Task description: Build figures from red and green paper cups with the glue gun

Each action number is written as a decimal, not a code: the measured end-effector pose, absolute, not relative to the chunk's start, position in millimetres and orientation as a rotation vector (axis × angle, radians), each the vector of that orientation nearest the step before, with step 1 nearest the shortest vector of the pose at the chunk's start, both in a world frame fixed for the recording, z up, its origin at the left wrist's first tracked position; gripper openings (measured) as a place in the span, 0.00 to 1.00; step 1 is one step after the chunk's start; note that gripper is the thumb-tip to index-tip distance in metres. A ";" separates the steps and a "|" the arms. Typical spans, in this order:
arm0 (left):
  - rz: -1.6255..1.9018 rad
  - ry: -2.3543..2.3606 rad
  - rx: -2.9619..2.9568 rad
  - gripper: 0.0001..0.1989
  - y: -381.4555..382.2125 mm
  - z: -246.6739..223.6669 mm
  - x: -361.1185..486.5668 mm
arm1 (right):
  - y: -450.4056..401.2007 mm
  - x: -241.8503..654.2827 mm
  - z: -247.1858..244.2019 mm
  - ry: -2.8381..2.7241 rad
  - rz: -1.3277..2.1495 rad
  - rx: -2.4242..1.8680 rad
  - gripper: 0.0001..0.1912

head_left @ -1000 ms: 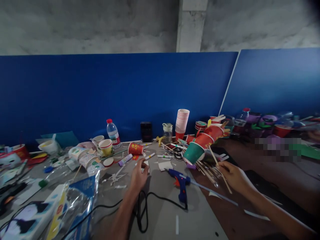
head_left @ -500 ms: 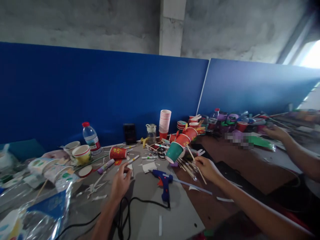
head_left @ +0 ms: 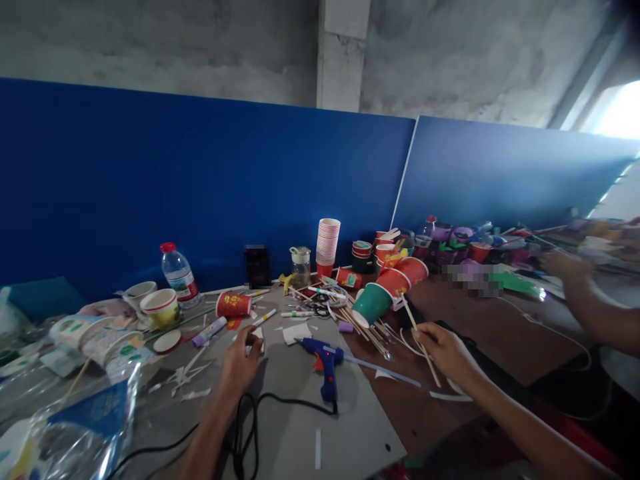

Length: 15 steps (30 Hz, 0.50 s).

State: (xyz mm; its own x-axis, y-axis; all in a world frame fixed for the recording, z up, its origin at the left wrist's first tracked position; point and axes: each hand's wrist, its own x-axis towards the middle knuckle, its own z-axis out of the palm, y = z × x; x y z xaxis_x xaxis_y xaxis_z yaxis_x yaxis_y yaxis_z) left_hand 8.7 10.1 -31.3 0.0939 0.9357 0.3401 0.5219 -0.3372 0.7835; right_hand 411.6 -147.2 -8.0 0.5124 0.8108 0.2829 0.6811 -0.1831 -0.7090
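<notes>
My right hand (head_left: 444, 348) is closed around a thin wooden stick (head_left: 424, 347), whose upper end meets a row of joined paper cups. A green cup (head_left: 371, 305) forms the left end of that row and red cups (head_left: 407, 272) follow on the right, raised above the table. Resting on the grey table, my left hand (head_left: 243, 357) has loosely curled fingers with a gap at the thumb. A white paper piece (head_left: 257, 341) lies by its fingertips. Between both hands lies a blue glue gun (head_left: 325, 363) with a clear glue stick (head_left: 383, 371) in its back.
Behind are a stack of paper cups (head_left: 327, 243), a glass jar (head_left: 301, 267) and scattered wooden sticks (head_left: 367, 333). On the left stand a water bottle (head_left: 180, 277) and a yellow cup (head_left: 161, 308). A black cord (head_left: 280, 398) crosses the front. A co-worker's arm (head_left: 595, 313) reaches in at right.
My right hand has moved right and slightly down with the stick, and the joined cups have swung right with it. My left hand has stayed about where it was.
</notes>
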 end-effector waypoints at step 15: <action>1.231 1.420 1.952 0.17 9.2 -31.1 10.4 | -108.7 458.6 -6.4 -0.921 0.353 -1.933 0.11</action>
